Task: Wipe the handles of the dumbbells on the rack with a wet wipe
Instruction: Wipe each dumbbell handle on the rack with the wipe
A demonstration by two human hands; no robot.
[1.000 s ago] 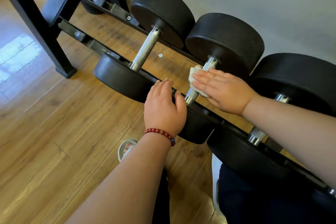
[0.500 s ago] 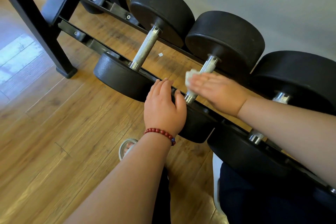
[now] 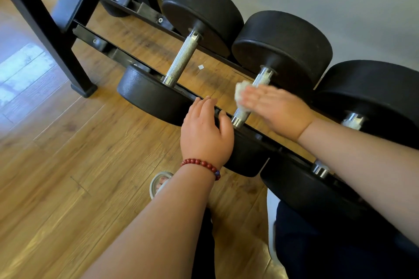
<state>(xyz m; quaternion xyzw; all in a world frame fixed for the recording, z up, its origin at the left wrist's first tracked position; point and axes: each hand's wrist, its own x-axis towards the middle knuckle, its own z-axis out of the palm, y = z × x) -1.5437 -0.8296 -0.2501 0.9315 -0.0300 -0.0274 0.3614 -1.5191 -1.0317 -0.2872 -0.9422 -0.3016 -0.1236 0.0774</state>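
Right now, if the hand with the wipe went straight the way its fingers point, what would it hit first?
Probably the left dumbbell's handle. The right hand, with the wipe, points across the gap toward it, though depth is unclear.

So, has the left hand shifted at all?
No. The left hand still rests on the rack's front rail, same spot just left of the middle dumbbell's handle.

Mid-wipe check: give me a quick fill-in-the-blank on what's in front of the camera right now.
1. The right hand presses the wet wipe onto the ___ dumbbell's handle.
2. The beaded bracelet is on the ___ wrist.
3. The wet wipe is ___ in colour.
Missing words: middle; left; white.
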